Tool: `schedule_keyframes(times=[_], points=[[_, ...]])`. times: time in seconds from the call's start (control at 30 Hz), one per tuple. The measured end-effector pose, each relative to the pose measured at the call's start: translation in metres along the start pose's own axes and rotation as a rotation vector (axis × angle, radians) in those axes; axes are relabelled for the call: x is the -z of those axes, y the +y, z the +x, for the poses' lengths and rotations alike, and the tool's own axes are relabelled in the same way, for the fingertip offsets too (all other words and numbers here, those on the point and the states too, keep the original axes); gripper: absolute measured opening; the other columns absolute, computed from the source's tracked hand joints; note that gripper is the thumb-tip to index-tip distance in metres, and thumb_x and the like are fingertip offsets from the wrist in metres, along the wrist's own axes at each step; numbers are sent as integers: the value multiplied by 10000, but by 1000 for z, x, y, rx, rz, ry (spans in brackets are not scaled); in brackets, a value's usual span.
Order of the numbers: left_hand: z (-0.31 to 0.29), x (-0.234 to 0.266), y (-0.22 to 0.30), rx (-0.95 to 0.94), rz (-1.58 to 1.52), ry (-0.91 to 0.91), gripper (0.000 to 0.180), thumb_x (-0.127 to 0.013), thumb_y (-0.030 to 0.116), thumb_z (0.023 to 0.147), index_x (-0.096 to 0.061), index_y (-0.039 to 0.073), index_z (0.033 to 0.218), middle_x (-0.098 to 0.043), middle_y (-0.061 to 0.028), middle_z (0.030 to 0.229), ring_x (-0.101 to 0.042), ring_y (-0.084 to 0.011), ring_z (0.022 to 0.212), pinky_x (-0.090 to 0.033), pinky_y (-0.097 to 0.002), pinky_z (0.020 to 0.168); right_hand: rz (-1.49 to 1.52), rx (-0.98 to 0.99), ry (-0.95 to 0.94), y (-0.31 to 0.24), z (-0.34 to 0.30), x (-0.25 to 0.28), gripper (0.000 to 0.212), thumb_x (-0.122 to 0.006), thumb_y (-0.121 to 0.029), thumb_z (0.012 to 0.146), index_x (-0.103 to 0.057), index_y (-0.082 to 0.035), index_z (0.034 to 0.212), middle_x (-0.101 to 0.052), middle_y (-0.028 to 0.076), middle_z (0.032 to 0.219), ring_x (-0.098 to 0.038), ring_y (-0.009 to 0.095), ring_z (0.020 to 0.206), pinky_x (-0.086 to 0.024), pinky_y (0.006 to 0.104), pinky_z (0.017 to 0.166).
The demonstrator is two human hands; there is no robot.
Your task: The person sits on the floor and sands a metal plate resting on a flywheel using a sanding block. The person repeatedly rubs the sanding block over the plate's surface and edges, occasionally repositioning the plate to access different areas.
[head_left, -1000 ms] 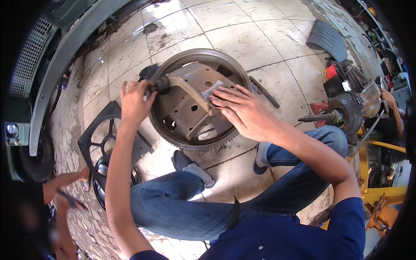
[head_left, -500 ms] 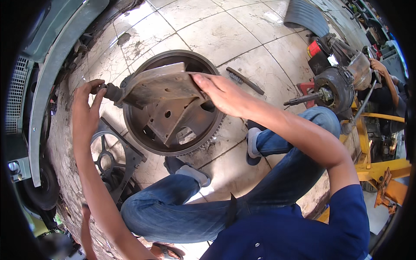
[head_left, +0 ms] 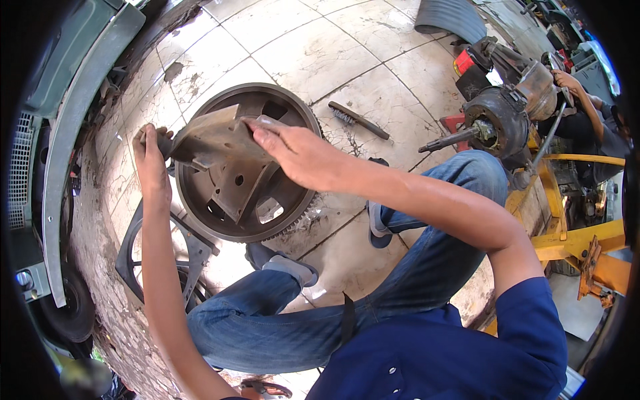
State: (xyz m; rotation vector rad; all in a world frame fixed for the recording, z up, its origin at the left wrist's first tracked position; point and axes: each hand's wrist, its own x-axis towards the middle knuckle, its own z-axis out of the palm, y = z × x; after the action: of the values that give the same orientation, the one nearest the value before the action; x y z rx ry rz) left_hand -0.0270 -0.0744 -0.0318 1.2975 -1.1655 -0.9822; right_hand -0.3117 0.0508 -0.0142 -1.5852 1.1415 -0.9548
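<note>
A brown, worn metal bracket (head_left: pixel 212 137) with bolt holes is held tilted above a large toothed flywheel (head_left: pixel 208 217) lying on the floor. My left hand (head_left: pixel 151 157) grips the dark rounded end of the bracket between thumb and fingers. On the opposite side, my right hand (head_left: pixel 290 150) clasps the plate's edge, thumb along it, other fingers mostly hidden. Beneath the bracket, an angular plate with a hole (head_left: pixel 230 193) shows over the flywheel; whether it belongs to the bracket I cannot tell. A wire brush (head_left: pixel 363 123) lies right of the flywheel.
Left of my feet rests a dark metal frame (head_left: pixel 199 250). A greasy shafted assembly (head_left: pixel 497 120) stands at right beside a yellow frame (head_left: pixel 557 243), with another person's hand (head_left: pixel 567 83) behind it. A grey curved sheet (head_left: pixel 450 19) lies far back; a vehicle's metal bumper (head_left: pixel 83 120) borders the left.
The bracket has turned and tilted, looking shorter from end to end. My hands are closer together, the right having moved left over the flywheel. The whole view has shifted slightly.
</note>
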Motion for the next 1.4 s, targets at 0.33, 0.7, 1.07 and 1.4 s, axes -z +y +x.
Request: schedule_keyframes(times=[0.33,0.7,1.07,1.4], points=[[-9,-19,1,-97,96,125,357,-574,373,1027,-594,72,838,-580,-25,713,-541,-114,669,-440,-283,650,111,161,-74,-12,-50,-79,430,-442,-172,1065,-447,9,1455,-543,228,1408,-552,371,1285,-453,396,1067],[-24,0,-1,-110,44,273,337,-581,347,1024,-556,43,880,-648,-82,694,-539,-122,609,-442,-287,603,-81,267,124,-2,-65,-129,494,-521,-124,1011,-428,18,1475,-470,225,1476,-468,371,1361,-400,422,1115],[-24,-6,3,-159,87,253,316,-569,313,1030,-540,29,894,-649,-77,705,-552,-126,621,-456,-287,612,-431,356,73,-2,-64,-119,640,-606,-325,969,-411,28,1466,-473,197,1470,-454,319,1366,-325,508,1152],[-18,2,-4,-156,161,258,342,-598,343,1014,-586,1,1014,-660,-81,798,-640,-161,702,-508,-307,660,-273,297,145,1,-40,-138,833,-736,-313,876,-329,59,1499,-404,252,1512,-373,369,1432,-307,501,1183]])
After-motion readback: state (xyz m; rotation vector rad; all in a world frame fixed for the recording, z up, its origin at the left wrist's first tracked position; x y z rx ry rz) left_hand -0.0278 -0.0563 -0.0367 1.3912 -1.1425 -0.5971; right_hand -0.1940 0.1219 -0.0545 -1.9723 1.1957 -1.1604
